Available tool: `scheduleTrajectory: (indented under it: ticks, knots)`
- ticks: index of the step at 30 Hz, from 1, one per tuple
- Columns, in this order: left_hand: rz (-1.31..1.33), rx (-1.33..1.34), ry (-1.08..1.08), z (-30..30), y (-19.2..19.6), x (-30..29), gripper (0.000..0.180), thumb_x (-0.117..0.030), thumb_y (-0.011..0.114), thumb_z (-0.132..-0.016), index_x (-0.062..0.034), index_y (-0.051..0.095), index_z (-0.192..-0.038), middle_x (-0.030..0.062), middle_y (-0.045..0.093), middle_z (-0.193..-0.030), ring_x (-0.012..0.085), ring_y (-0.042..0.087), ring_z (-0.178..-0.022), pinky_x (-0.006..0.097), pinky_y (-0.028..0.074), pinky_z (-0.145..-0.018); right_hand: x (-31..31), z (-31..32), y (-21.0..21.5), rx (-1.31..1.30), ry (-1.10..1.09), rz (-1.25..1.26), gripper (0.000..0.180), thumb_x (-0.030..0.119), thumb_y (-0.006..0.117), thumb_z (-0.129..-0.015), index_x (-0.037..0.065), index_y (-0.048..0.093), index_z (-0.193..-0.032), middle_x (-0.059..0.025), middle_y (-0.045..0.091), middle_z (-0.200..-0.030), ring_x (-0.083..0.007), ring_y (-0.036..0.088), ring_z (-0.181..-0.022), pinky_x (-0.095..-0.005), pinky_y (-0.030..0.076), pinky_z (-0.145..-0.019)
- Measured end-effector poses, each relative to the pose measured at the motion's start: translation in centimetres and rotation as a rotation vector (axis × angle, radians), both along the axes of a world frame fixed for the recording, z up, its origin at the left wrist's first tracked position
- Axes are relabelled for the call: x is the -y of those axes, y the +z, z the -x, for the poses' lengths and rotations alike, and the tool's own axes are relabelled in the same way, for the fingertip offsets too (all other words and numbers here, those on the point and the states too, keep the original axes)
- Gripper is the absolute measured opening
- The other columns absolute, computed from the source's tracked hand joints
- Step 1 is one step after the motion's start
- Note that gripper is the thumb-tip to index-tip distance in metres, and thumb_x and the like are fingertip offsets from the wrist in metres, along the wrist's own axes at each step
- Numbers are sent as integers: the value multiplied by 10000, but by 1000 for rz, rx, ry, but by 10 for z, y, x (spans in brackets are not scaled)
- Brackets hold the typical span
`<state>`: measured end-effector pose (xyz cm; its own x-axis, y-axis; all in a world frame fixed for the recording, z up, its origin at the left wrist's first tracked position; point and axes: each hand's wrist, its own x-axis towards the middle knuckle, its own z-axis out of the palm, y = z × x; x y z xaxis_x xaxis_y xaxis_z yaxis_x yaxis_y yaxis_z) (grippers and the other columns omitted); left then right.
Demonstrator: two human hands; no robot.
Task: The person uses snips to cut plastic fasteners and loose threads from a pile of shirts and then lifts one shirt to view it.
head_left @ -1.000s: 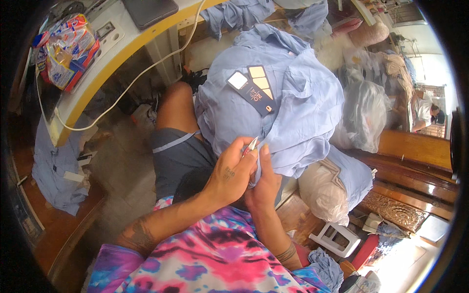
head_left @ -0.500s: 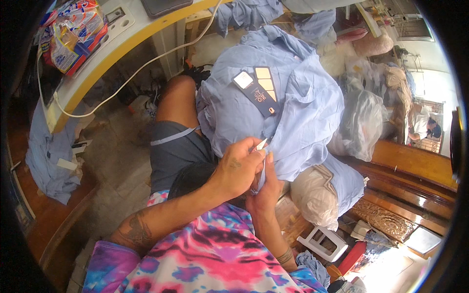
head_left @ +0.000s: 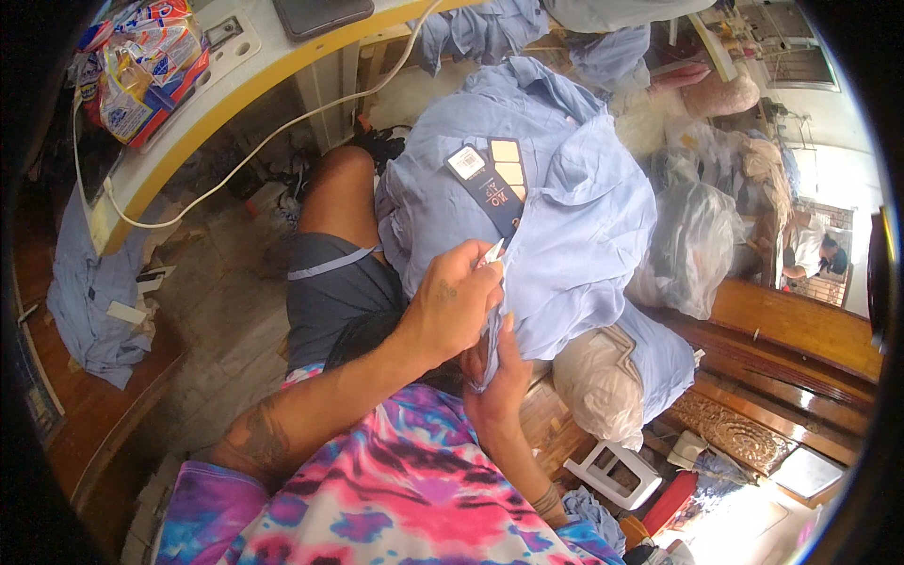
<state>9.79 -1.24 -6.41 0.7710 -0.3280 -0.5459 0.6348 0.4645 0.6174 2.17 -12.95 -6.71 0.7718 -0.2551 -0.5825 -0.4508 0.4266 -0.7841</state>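
Note:
A light blue shirt (head_left: 565,273) lies heaped over my lap, loosely creased. Dark hang tags (head_left: 496,193) with pale panels rest on top of it. My left hand (head_left: 450,301) is closed around a small white pointed tool, perhaps thread snips (head_left: 493,252), whose tip points up toward the tags and touches or nearly touches the shirt's edge. Most of that tool is hidden inside my fingers. Just below, my right hand (head_left: 499,377) pinches the shirt's edge, thumb on top, with a fold of cloth hanging between its fingers.
A white table with a yellow edge (head_left: 254,89) curves across the upper left, carrying a colourful plastic packet (head_left: 141,71) and a dark flat device (head_left: 320,14). A white cable (head_left: 273,151) hangs from it. At right stand clear plastic bags (head_left: 692,250), a stuffed sack (head_left: 598,381) and a white stool (head_left: 614,476).
Both hands have moved slightly nearer to me and to the left along the shirt's edge. The tags have shifted a little, and the longer dark one is now partly covered by cloth.

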Motion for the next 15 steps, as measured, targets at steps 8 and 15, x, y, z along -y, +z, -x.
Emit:
scheduleTrajectory:
  ticks: [8,15]
  knots:
    - [114,-60,67,-17,-1,3,194,-204,519,-1058,-52,547,-1175,-3,527,-733,43,349,-407,263,266,-346,1,7,8,8,-25,-41,274,323,513,-1115,82,542,-989,16,378,-541,-123,342,-432,-308,308,-484]
    - [74,-22,92,-20,5,6,176,-191,512,-1052,-62,553,-1165,3,533,-736,40,359,-426,262,298,-360,8,10,8,47,24,-79,278,342,513,-1117,88,554,-1011,21,374,-552,-117,339,-439,-302,308,-489]
